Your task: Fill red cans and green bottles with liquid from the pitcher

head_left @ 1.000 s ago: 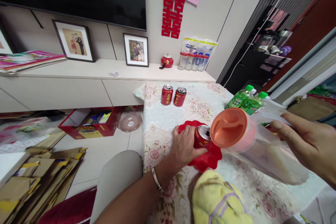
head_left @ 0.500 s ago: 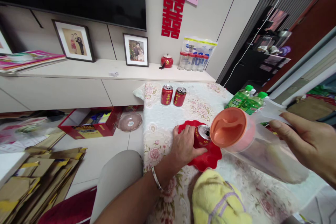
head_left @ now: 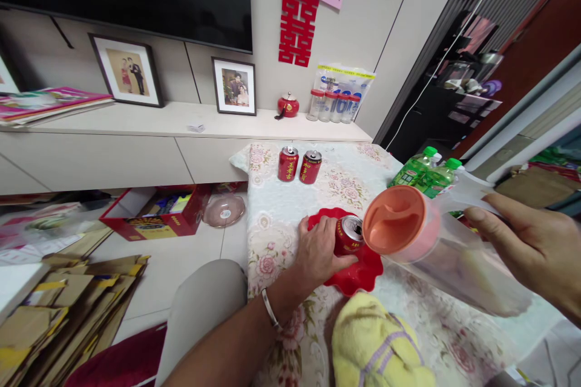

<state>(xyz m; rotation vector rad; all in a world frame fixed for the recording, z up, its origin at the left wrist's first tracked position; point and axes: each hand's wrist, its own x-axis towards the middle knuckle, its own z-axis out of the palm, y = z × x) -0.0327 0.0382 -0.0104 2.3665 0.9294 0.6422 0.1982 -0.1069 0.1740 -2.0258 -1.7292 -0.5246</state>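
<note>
My left hand (head_left: 320, 248) is wrapped round an open red can (head_left: 348, 236), which stands in a scalloped red dish (head_left: 363, 278). My right hand (head_left: 531, 236) grips the handle of a clear plastic pitcher (head_left: 476, 278), tilted almost onto its side. Its orange lid (head_left: 396, 221) points left, with the rim at the can's top. Any stream between them cannot be made out. Two more red cans, one (head_left: 288, 164) beside the other (head_left: 310, 167), stand upright farther back on the flowered tablecloth (head_left: 272, 224). A folded yellow towel (head_left: 376, 344) lies in front of the dish.
Green-capped bottles (head_left: 420, 166) stand at the table's right edge, behind the pitcher. A white cabinet (head_left: 181, 118) with framed photos borders the table's far side. Flattened cardboard (head_left: 68, 308) and a red box (head_left: 154, 217) are on the floor at left.
</note>
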